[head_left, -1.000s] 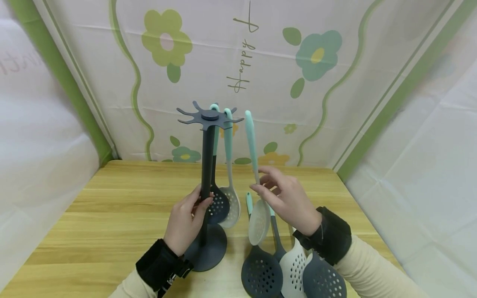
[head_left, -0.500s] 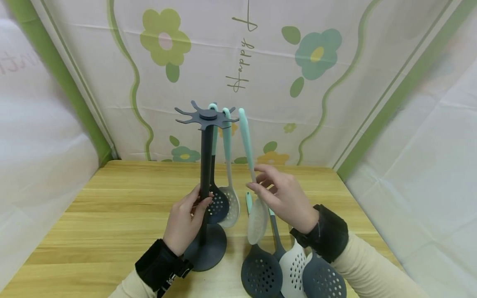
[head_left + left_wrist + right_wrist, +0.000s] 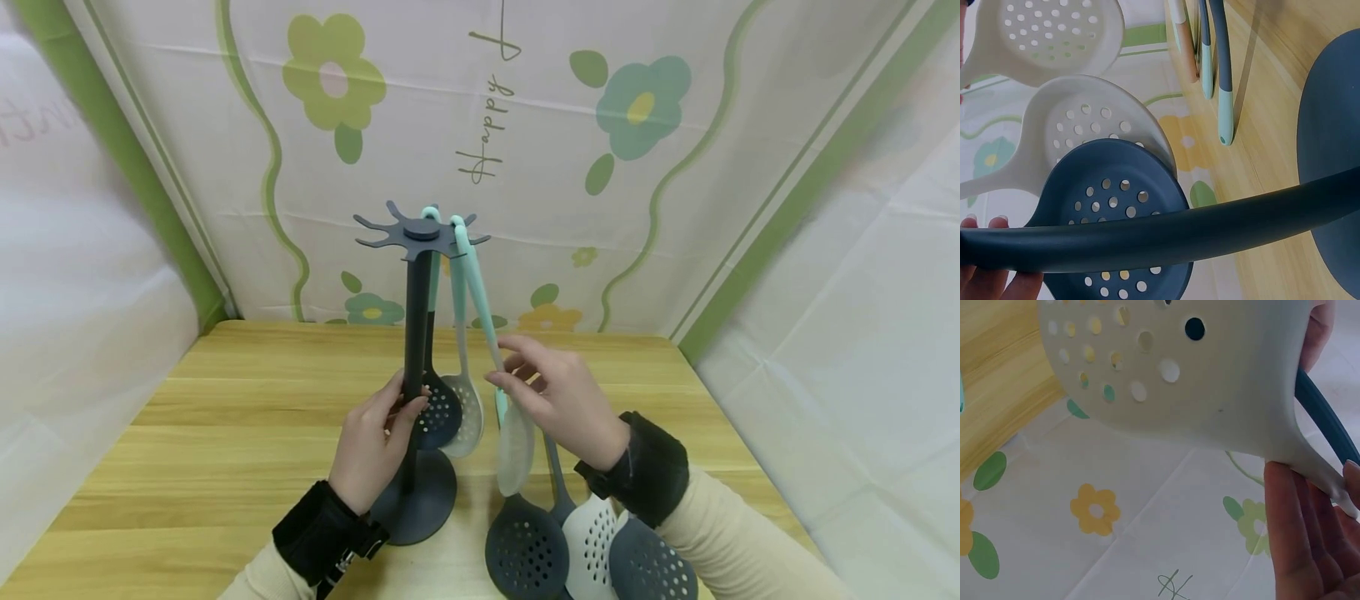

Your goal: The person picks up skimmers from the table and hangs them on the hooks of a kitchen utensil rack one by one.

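My left hand grips the post of a dark utensil stand with a star of hooks on top. A dark skimmer and a pale skimmer with mint handles hang from it, and both show close behind the post in the left wrist view. My right hand pinches the neck of another pale skimmer, whose holes show in the right wrist view. It tilts, its bowl low and its mint handle leaning left. The handle's top overlaps the hooks beside the hung pale skimmer.
On the wooden table, front right, lie a dark skimmer, a white perforated utensil and another dark perforated utensil, partly overlapping. A flower-printed cloth stands as a wall behind, with white walls at both sides.
My right hand has moved left with the pale skimmer, and its handle top has come from beside the stand onto the hooks. The left hand stays on the post.
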The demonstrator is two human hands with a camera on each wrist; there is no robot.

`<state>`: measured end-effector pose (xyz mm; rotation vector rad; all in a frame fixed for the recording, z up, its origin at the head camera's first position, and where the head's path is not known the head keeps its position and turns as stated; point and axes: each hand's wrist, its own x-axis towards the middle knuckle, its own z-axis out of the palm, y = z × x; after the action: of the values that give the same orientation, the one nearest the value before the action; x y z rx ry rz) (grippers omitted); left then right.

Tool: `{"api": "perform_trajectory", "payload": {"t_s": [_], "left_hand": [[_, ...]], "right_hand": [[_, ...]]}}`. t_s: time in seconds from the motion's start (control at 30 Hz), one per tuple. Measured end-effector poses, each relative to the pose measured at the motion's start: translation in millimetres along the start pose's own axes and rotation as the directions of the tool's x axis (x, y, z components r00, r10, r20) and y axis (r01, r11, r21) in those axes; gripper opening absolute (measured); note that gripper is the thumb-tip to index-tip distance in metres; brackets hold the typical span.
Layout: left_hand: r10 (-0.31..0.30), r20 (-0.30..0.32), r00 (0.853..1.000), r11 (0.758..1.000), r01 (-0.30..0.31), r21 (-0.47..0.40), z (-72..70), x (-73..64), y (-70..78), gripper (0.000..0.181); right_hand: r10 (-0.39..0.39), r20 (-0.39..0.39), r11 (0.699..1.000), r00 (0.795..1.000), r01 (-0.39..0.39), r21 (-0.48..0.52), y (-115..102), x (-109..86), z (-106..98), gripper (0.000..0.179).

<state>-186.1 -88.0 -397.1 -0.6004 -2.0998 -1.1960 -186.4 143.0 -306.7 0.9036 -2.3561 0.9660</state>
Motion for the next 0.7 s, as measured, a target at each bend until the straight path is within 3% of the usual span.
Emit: {"api": "perform_trajectory", "payload": {"t_s": [0.23, 0.7], "left_hand": [[0.027, -0.007, 1.0, 1.0, -0.027, -0.012, -0.5, -0.4, 0.8, 0.026], [0.006, -0.004, 1.0, 1.0, -0.006, 0.005, -0.1, 0.1, -1.8, 0.026]], "right_hand": [[0.006, 0.022, 1.0, 1.0, -0.006, 0.008, -2.4, 4.1, 6.2, 0.036], [0.046, 0.09, 0.998, 0.995, -0.05, 0.047, -2.0, 5.0, 15.4, 0.043]]}}
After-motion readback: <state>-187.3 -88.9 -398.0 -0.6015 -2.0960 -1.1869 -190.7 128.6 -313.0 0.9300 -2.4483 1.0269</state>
